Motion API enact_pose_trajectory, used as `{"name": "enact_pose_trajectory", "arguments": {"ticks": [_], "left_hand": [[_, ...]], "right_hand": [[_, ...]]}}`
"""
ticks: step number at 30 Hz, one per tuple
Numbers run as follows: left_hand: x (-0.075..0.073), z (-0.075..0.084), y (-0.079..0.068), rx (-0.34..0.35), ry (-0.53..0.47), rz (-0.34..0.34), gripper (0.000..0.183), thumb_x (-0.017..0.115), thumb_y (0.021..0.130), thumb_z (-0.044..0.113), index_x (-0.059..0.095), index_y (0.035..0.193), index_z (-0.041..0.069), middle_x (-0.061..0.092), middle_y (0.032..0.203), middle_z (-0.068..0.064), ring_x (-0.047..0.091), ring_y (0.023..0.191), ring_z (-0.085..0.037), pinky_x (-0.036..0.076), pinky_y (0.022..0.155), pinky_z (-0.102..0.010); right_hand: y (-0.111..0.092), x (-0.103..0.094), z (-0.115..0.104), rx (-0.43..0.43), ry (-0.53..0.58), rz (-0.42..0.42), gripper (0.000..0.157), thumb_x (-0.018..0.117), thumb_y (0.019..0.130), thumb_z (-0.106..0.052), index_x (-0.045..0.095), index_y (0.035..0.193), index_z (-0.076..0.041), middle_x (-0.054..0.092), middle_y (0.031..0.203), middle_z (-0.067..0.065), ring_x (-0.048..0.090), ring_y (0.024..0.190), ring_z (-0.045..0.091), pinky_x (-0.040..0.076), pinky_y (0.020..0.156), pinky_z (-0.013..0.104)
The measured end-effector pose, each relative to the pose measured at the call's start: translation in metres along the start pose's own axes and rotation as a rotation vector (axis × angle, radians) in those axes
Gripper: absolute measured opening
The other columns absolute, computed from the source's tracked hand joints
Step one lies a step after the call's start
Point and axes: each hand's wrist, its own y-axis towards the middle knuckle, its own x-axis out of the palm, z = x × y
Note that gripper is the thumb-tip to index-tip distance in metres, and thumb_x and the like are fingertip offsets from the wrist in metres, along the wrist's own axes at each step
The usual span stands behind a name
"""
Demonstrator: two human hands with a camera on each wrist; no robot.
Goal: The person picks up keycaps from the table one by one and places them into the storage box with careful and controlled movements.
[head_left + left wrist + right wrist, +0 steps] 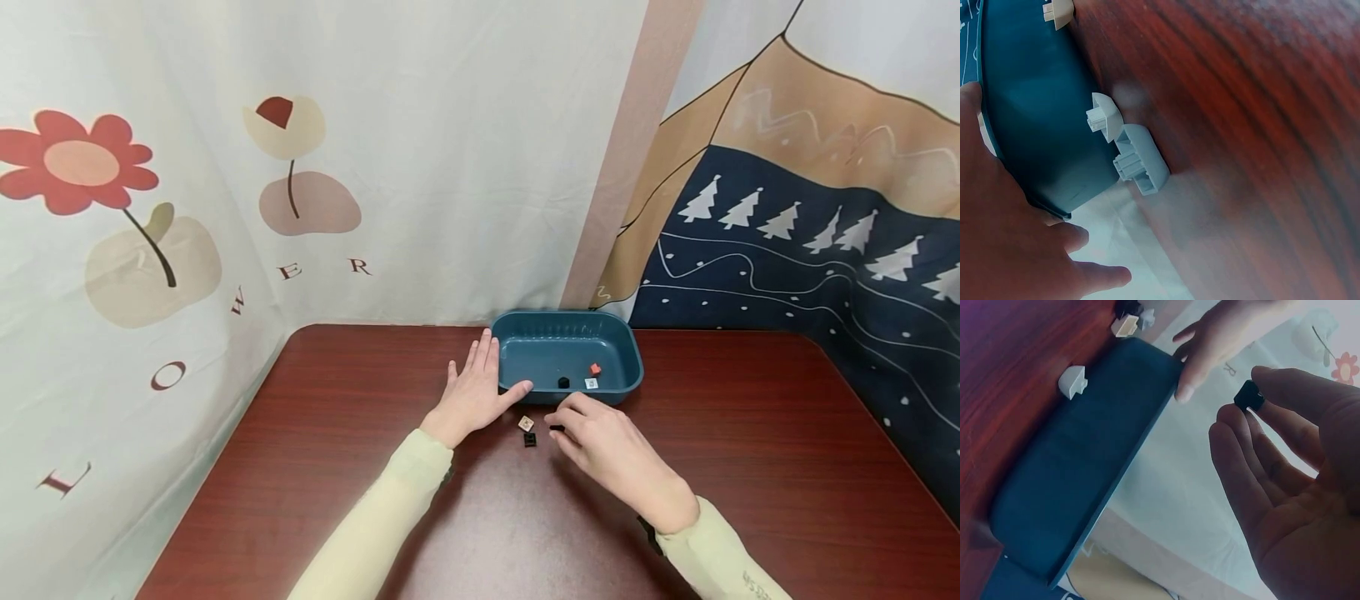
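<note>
My right hand (611,446) pinches a small dark keycap (1249,396) between thumb and fingertips, just in front of the tub's front rim. My left hand (471,402) rests at the left end of the blue tub (633,367), fingers straight and thumb spread along the front rim. On the table between the hands lie a light keycap (526,423) and a black keycap (530,439). Inside the tub are a black keycap (564,382), a white keycap (592,383) and an orange-red keycap (596,369). Pale keycaps (1141,159) with their stems showing lie beside the tub in the left wrist view.
The reddish-brown wooden table (750,433) extends to both sides and in front of the tub. Behind it hangs a printed curtain (450,150) with flowers and letters; a dark blue cloth with white trees (780,223) hangs at the right.
</note>
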Motion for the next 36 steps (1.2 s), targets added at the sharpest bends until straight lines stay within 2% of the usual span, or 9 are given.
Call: {"name": "enact_pose_trajectory", "arguments": {"ticks": [13,23,27,36], "left_hand": [[-0.002,0.001,-0.002,0.007,0.002,-0.001,0.104,0.043,0.099,0.075,0.011,0.166,0.002,-0.002,0.174,-0.010,0.008,0.159,-0.032,0.015,0.120,-0.067],[-0.001,0.001,-0.001,0.008,0.001,-0.007,0.103,0.043,0.099,0.075,0.011,0.166,0.002,-0.003,0.174,-0.009,0.008,0.159,-0.032,0.015,0.120,-0.066],[-0.001,0.000,-0.001,0.009,0.000,-0.008,0.103,0.042,0.099,0.075,0.011,0.166,0.003,-0.003,0.174,-0.009,0.008,0.159,-0.032,0.015,0.121,-0.066],[-0.001,0.000,-0.001,0.009,-0.003,-0.012,0.103,0.042,0.099,0.075,0.010,0.166,0.003,-0.004,0.174,-0.009,0.007,0.159,-0.031,0.014,0.121,-0.066]], "right_hand": [[0.013,-0.005,0.019,0.073,-0.005,0.099,0.022,0.087,0.084,-0.009,0.079,0.104,-0.007,0.069,0.099,0.003,0.067,0.086,0.016,0.059,0.072,0.033],[0.030,0.002,0.043,0.156,0.011,0.121,0.020,0.084,0.088,-0.010,0.078,0.106,-0.005,0.069,0.100,0.007,0.066,0.084,0.019,0.057,0.067,0.034],[0.037,0.008,0.054,0.211,0.021,0.117,0.020,0.083,0.089,-0.010,0.078,0.107,-0.003,0.069,0.099,0.009,0.066,0.083,0.022,0.058,0.069,0.037],[0.050,0.023,0.071,0.340,0.029,0.047,0.019,0.078,0.094,-0.011,0.078,0.110,0.000,0.069,0.103,0.015,0.068,0.087,0.027,0.059,0.074,0.043]]}}
